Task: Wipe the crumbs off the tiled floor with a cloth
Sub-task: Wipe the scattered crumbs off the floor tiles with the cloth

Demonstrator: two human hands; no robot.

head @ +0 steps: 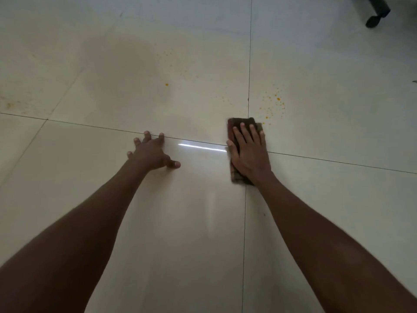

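The cloth, a dark folded pad, lies flat on the tiled floor just right of the frame's centre, over the spot where two grout lines cross. The right hand presses it down with straight, spread fingers; nothing is pinched or curled round, only a flat palm on the fabric. The left hand, left of centre, rests on the bare tile with fingers splayed and holds nothing, seemingly propping the body.

The crumbs are orange specks. The densest group sits just above and to the right of the cloth, the nearest specks almost at its top edge. A single larger crumb lies well apart toward the upper middle, and a faint scatter trails above it. A yellowish smear at the far left edge may be more of the same; it is too dim to tell.

To wipe well, the pad should probably slide up and to the right past the dense group, then draw back with even palm pressure so the specks gather under its leading edge rather than skid outward. Keeping the fold flat matters, since a lifted corner would let crumbs slip beneath. The lone crumb and faint scatter call for a separate pass.

A black chair caster stands at the upper right corner.
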